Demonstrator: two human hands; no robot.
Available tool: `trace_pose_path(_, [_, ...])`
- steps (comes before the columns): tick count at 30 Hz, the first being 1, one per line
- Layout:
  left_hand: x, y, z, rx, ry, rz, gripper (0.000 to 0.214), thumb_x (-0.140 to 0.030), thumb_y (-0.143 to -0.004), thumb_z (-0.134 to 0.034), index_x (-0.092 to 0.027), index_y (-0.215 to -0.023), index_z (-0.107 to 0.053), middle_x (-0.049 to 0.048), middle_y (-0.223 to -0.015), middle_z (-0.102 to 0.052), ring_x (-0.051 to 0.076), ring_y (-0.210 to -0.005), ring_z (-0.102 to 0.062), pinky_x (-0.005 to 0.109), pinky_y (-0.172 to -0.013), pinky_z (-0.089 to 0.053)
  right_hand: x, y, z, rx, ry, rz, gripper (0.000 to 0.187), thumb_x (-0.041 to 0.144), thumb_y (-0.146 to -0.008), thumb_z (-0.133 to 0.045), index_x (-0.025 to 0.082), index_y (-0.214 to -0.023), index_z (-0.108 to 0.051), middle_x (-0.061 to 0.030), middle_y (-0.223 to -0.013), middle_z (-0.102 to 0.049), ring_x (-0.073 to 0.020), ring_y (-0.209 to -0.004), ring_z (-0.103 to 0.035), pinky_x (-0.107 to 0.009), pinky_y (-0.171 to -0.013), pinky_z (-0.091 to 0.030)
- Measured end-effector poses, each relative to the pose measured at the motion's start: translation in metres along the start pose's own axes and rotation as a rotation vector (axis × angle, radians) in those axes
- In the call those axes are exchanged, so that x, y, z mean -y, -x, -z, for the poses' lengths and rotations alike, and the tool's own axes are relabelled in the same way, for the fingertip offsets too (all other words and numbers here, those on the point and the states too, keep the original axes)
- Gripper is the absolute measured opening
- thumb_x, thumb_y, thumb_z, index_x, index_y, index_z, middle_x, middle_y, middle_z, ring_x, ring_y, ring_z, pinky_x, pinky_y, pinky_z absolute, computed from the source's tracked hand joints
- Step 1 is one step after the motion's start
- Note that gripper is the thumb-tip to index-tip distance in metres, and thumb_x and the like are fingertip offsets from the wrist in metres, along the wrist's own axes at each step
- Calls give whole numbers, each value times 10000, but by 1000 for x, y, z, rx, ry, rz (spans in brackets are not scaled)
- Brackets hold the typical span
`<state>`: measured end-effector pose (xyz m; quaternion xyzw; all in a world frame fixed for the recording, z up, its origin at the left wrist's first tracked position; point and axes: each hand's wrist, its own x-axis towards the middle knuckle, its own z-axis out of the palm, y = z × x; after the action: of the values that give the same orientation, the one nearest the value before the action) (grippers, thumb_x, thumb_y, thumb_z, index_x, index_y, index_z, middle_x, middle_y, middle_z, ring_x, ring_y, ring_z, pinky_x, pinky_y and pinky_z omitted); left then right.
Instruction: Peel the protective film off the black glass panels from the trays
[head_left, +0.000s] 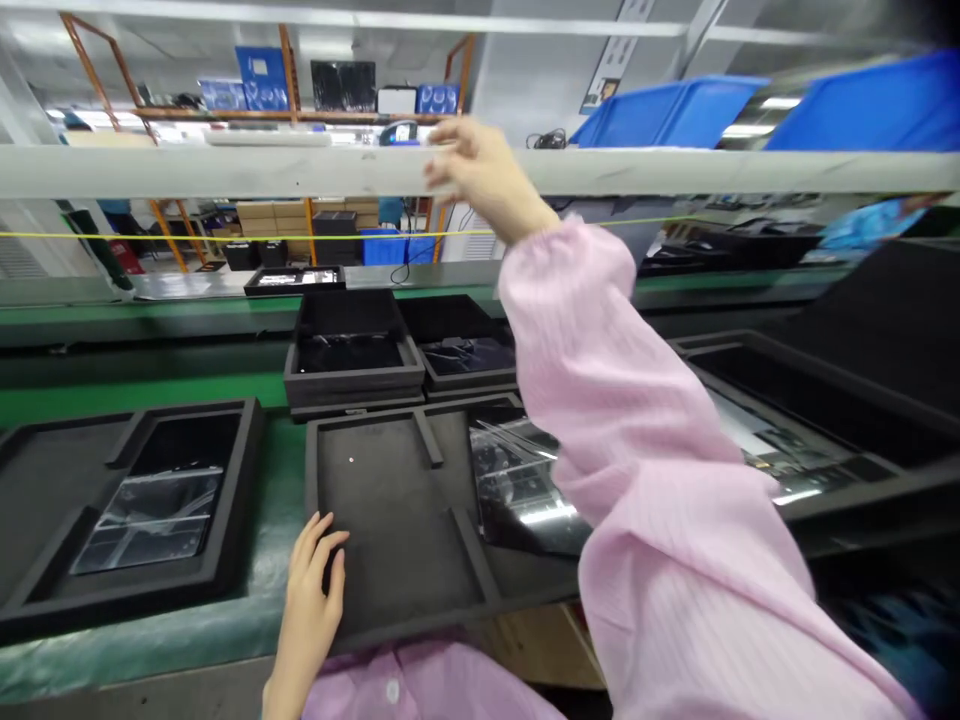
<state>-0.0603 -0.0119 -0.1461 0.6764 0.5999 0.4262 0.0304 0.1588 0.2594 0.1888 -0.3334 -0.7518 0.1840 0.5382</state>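
Note:
My left hand (311,585) rests on the left rim of a black foam tray (390,520), fingers apart and holding nothing. In that tray's right part lies a glossy dark screen panel (525,480) under clear film, partly covered by my right sleeve. My right hand (480,170) is raised in front of the white shelf rail (300,170). Its fingers are bent, apart and slightly blurred, with nothing visible between them. Just left of those fingertips, a small dark device with a lit display (399,132) stands on the shelf.
Another foam tray (240,500) with a film-covered panel (157,510) lies on the green bench at left. Stacked foam trays (352,385) stand behind. At right, a larger tray (825,500) holds device parts. Blue bins (675,110) sit on the upper shelf.

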Motion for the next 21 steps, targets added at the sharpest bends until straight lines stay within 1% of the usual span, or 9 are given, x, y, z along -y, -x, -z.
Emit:
trace_pose_path(1, [0,0,0,4,3,1,244,-223,-929,-432,-197,-1000,-664,130,-1196,-645,293,-1231,-545,527,-974,-494,-9,30,0,119,96,-14,298,105,-915,-339,32,-910,-628,39,-770,-592,-34,-756,-581,-259,-801,-457])
trace_pose_path(3, [0,-1,-1,6,4,3,237,-223,-929,-436,-194,-994,-662,131,-1196,-642,293,-1231,-540,527,-983,-483,-33,98,1,481,385,-67,187,122,-836,-494,95,-752,-658,51,-713,-623,-53,-709,-575,-248,-822,-459])
trace_pose_path(6, [1,-2,-2,8,-7,-2,224,-226,-924,-446,-200,-988,-659,124,-1197,-637,290,-1230,-535,522,-996,-468,-76,189,8,715,617,-180,91,104,-752,-608,150,-707,-673,-13,-660,-649,-159,-685,-618,-297,-760,-487])
trace_pose_path(9, [0,-3,-3,23,-24,-21,228,-228,-922,-445,-202,-991,-661,123,-1204,-630,292,-1233,-528,524,-1006,-456,-103,242,12,899,720,-173,275,13,-727,-524,148,-901,-689,-110,-968,-693,-240,-985,-612,-367,-873,-457])
trace_pose_path(11, [-1,-4,-2,31,-37,-38,233,-232,-926,-438,-197,-990,-660,127,-1202,-630,295,-1234,-526,522,-1004,-457,-107,258,9,1075,699,-101,400,-25,-681,-499,178,-974,-681,-89,-1107,-664,-224,-1134,-538,-366,-969,-402])
trace_pose_path(14, [-3,-4,-1,34,-55,-54,235,-240,-934,-431,-188,-992,-653,136,-1190,-632,302,-1231,-528,517,-985,-470,-101,267,-4,1292,658,9,356,-3,-615,-563,181,-894,-687,-82,-1059,-656,-243,-1162,-485,-415,-1072,-286])
trace_pose_path(17, [-5,-3,0,32,-59,-57,238,-231,-939,-423,-184,-998,-648,138,-1193,-630,299,-1238,-522,509,-981,-475,-95,269,-19,1401,647,62,187,29,-536,-626,160,-667,-651,-100,-924,-646,-286,-1109,-473,-474,-1090,-211])
trace_pose_path(19, [-5,-1,1,27,-50,-53,241,-223,-939,-419,-181,-995,-650,138,-1193,-631,298,-1244,-518,509,-986,-473,-93,266,-25,1442,617,67,163,29,-472,-634,169,-520,-566,-75,-799,-624,-274,-1043,-487,-448,-1065,-240])
trace_pose_path(21, [-5,0,2,25,-32,-33,242,-220,-936,-421,-186,-992,-654,132,-1191,-635,294,-1249,-515,512,-996,-467,-88,255,-23,1448,574,46,194,21,-435,-607,178,-463,-497,-24,-629,-549,-223,-886,-510,-401,-995,-305])
